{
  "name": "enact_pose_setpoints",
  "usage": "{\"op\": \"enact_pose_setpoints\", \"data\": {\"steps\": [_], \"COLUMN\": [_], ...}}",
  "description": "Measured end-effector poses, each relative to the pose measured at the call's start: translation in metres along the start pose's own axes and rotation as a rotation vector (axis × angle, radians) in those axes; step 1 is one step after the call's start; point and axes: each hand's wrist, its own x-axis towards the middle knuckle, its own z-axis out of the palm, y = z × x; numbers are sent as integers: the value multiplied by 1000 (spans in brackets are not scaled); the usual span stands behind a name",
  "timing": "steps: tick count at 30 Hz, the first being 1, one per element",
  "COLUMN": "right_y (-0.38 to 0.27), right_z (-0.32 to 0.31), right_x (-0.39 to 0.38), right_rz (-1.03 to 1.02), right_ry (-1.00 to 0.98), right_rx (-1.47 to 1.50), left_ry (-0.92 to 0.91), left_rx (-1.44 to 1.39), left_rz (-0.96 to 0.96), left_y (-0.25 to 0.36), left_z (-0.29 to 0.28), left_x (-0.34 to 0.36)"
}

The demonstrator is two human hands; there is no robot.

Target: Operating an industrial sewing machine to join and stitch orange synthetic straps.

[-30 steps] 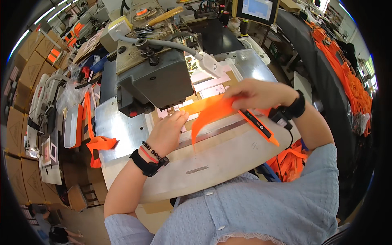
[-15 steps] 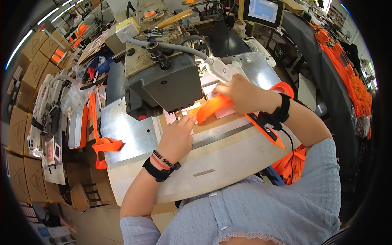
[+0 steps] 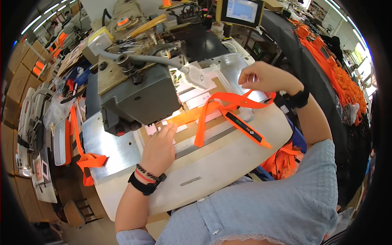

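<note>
My left hand point(image 3: 160, 148) lies at the near edge of the work area, palm down, fingers stretched out. Its fingertips rest on the end of an orange strap point(image 3: 188, 116), beside the head of a sewing machine point(image 3: 141, 96). Folded over itself, the strap runs right across pale templates point(image 3: 199, 100), one loose tail point(image 3: 201, 132) hanging toward me. Raised above the right side of the metal plate, my right hand point(image 3: 271, 77) has loosely curled fingers with a gap between them. Part of the strap passes just below it, apparently not gripped. A pen-shaped orange and black tool point(image 3: 244, 128) lies beside the strap.
A white lamp head point(image 3: 195, 76) on a grey flexible arm hangs over the templates. Left of the plate are another orange strap point(image 3: 90, 160) and an orange-rimmed white tray point(image 3: 62, 142). A monitor point(image 3: 241, 11) stands behind. Orange material point(image 3: 281, 163) is piled below right.
My right hand has moved right and up, away from the strap it was handling. The strap now lies looped across the templates. My left hand stays at its near end; the view has shifted.
</note>
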Motion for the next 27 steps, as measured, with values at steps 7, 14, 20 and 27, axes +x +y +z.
{"op": "enact_pose_setpoints", "data": {"steps": [7, 14, 20, 27], "right_y": [23, 29, 56, 103], "right_z": [55, 11, -4, -42], "right_x": [-17, -41, -66, -81], "right_rz": [2, -230, -214, -313], "right_ry": [180, 876, 1092, 742], "right_rx": [24, 204, 752, 995], "left_ry": [-40, -36, -37, -47], "left_rx": [-3, 34, 55, -35], "left_rz": [-10, 9, 23, -6], "left_y": [1, -1, -1, 7], "left_z": [-5, -4, -3, -10], "left_x": [2, 1, 2, 6]}}
